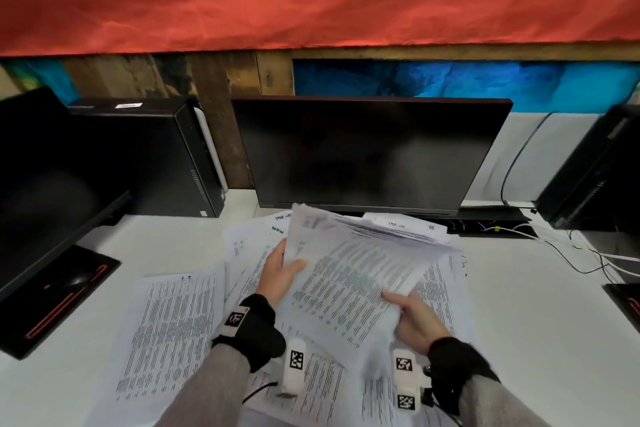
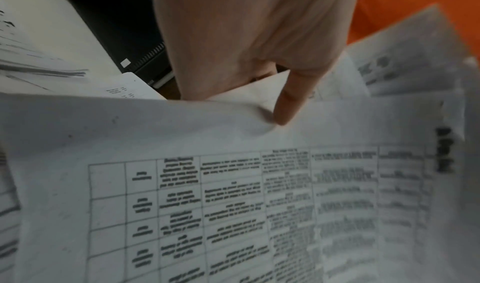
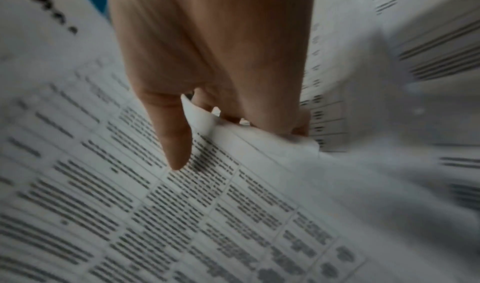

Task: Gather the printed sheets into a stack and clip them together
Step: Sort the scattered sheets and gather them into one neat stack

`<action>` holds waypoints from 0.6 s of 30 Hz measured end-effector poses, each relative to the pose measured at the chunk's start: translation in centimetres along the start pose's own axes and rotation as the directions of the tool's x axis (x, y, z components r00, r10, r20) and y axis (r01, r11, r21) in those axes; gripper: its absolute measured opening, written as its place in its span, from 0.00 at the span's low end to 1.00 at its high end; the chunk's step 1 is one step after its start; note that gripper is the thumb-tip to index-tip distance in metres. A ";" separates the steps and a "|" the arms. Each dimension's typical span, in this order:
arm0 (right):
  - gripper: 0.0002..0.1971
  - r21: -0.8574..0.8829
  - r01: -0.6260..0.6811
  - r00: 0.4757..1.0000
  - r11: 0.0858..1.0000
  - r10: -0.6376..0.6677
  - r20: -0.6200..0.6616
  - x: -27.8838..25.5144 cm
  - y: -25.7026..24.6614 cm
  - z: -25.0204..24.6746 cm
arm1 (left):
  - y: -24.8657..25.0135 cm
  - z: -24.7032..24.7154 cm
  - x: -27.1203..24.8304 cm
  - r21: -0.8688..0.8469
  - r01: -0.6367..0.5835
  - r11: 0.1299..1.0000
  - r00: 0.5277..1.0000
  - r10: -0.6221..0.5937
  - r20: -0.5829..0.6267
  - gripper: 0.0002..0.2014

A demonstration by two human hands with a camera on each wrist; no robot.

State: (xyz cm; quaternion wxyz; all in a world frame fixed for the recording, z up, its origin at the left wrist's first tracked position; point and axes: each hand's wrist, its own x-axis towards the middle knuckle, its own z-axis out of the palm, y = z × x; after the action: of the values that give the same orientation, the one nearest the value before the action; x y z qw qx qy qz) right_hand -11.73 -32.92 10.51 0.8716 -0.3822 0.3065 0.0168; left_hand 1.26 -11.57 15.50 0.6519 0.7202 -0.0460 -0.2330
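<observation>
A loose bundle of printed sheets (image 1: 349, 274) is lifted above the white desk, tilted toward the monitor, its far edges fanned apart. My left hand (image 1: 282, 269) pinches its left edge, thumb on top (image 2: 288, 106) and fingers underneath. My right hand (image 1: 412, 314) grips the near right corner, thumb (image 3: 176, 143) pressed on the printed table and fingers curled below the paper (image 3: 259, 184). More printed sheets (image 1: 169, 333) lie scattered flat on the desk under and around the bundle. No clip shows in any view.
A dark monitor (image 1: 367, 152) stands just behind the bundle, with a second monitor (image 1: 45, 191) and a black computer case (image 1: 162, 156) at the left. Another case (image 1: 595, 170) and loose cables (image 1: 588, 253) sit at the right. White desk (image 1: 554, 340) surface shows on the right.
</observation>
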 end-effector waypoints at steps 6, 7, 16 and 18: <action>0.19 -0.014 0.251 0.966 0.968 -0.250 0.074 -0.8 -4.0 3.8 | 1.6 3.5 -1.1 -0.019 -0.169 0.985 0.955 0.158 -0.251 0.30; 0.18 -0.029 0.295 0.953 0.955 -0.292 0.079 -0.9 -4.3 4.2 | 1.8 4.1 -1.3 -0.023 -0.175 0.984 0.949 0.162 -0.269 0.30; 0.24 -0.182 0.402 0.913 0.897 -0.407 0.010 -1.4 -4.2 4.9 | 0.3 5.1 -1.6 0.094 -0.214 0.972 0.925 0.233 -0.300 0.19; 0.23 -0.142 0.422 0.900 0.895 -0.433 -0.056 -1.2 -4.1 4.7 | -0.1 4.7 -1.7 0.060 -0.218 0.974 0.923 0.226 -0.310 0.19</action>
State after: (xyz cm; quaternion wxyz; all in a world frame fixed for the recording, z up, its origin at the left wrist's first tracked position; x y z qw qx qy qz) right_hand -9.19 -32.43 16.33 0.8140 -0.4950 0.2505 -0.1721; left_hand -2.12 -15.26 15.71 0.6641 0.7461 -0.0254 -0.0392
